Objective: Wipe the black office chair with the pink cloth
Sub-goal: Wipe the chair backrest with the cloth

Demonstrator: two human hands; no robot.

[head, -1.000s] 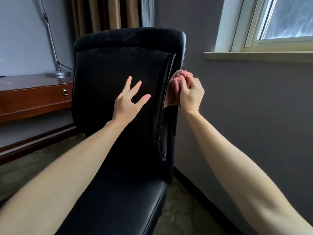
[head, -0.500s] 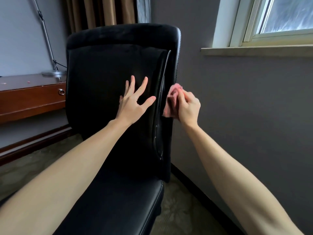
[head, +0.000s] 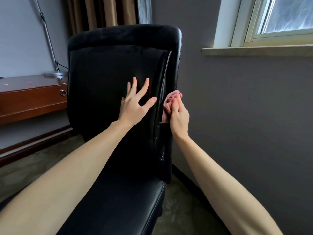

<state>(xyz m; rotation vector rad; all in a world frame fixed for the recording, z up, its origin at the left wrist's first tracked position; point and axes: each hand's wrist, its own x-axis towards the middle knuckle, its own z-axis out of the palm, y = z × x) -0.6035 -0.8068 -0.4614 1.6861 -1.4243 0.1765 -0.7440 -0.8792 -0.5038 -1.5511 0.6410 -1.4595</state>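
Bunched, pink cloth (head: 169,104) sits inside right hand's (head: 179,119) grip against chair (head: 105,78).

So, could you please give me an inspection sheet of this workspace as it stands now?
Surface: carpet under the chair.
Job's things: black office chair, upright; pink cloth, bunched against its backrest's right edge.
Clutter: small crumbs on the wooden desk.
Hands: left hand flat on the backrest, fingers spread; right hand grips the cloth.
Cables: one dark lamp cord over the desk.
Surroundings: grey wall, window, curtain.
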